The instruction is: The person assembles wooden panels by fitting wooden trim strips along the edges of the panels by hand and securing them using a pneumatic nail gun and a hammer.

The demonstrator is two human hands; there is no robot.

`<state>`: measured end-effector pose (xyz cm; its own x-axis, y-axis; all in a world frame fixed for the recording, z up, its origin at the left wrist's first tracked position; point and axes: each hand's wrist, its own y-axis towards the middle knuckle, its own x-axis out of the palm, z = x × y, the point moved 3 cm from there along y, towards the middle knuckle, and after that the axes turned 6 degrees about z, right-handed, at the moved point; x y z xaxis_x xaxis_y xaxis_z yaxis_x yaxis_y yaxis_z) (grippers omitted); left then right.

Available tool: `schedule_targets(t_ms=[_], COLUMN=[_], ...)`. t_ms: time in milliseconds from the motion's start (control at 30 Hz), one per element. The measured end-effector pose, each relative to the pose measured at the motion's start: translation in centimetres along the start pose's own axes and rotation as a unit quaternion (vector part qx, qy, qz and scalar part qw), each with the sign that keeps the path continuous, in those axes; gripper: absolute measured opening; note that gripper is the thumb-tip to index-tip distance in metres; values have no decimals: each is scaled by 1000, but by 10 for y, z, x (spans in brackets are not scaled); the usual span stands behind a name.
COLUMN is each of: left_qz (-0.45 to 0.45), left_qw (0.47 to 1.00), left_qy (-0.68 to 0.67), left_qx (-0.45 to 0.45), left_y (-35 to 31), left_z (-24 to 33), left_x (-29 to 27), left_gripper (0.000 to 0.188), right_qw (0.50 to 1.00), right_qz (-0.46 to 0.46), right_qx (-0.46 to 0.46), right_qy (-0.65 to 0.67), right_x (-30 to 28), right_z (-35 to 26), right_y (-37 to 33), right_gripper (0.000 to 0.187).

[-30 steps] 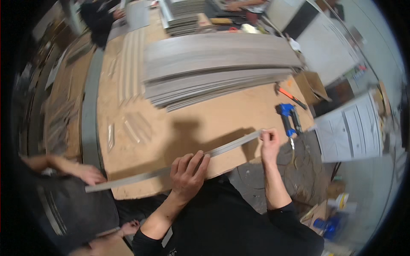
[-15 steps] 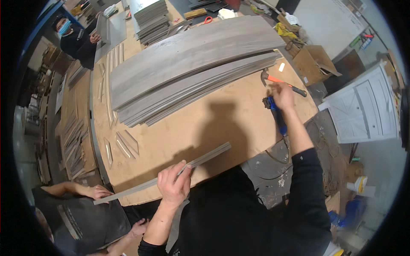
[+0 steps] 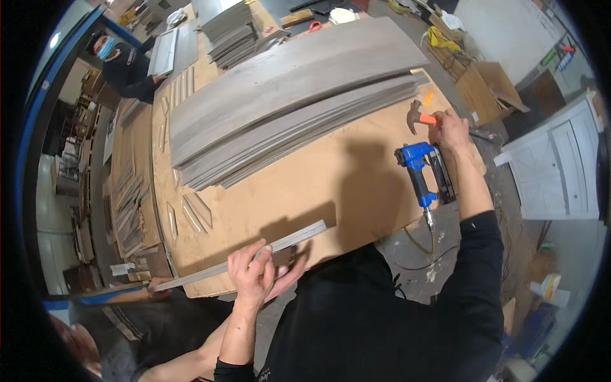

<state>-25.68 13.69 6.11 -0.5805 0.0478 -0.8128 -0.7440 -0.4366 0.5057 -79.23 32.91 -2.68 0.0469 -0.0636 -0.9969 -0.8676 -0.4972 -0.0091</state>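
Held at an angle along the near table edge is a long, narrow grey wooden strip [image 3: 296, 237]. My left hand [image 3: 251, 274] is closed around it near its middle. A co-worker's hand [image 3: 289, 279] lies just under the strip beside mine, and that person's other hand [image 3: 160, 284] is at its far left end. On the right of the table my right hand [image 3: 453, 132] has its fingers closed on the handle of a claw hammer [image 3: 425, 119] with an orange neck. A blue nail gun [image 3: 417, 156] with a hose lies on its side right beside that hand.
Grey boards [image 3: 286, 83] are stacked across the tabletop [image 3: 280, 191]. Short trim pieces [image 3: 191, 213] lie at its left. Another person [image 3: 121, 67] stands at the far left with a panel. A cardboard box [image 3: 487, 95] and a white cabinet [image 3: 550, 165] stand to the right.
The nail gun has gone from edge-on to lying flat. My right hand has moved from beside it onto the hammer handle. The co-worker's hand has come up under the strip near my left hand.
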Motion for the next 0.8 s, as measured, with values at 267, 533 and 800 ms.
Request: schedule_targets(t_ms=[267, 533, 800], left_qz=[-40, -33, -11], left_qw=[999, 998, 996], left_qy=[-16, -29, -44], left_qx=[-14, -41, -82], left_y=[40, 37, 40], left_z=[40, 35, 33], left_x=[33, 43, 43], left_gripper=[29, 25, 21], right_qw=[848, 954, 722], right_qz=[-50, -3, -145], right_qx=[66, -29, -189], right_qy=[524, 299, 649], right_x=[-32, 52, 61], right_z=[-1, -96, -168], right_y=[-159, -202, -206], right_gripper=[36, 32, 29])
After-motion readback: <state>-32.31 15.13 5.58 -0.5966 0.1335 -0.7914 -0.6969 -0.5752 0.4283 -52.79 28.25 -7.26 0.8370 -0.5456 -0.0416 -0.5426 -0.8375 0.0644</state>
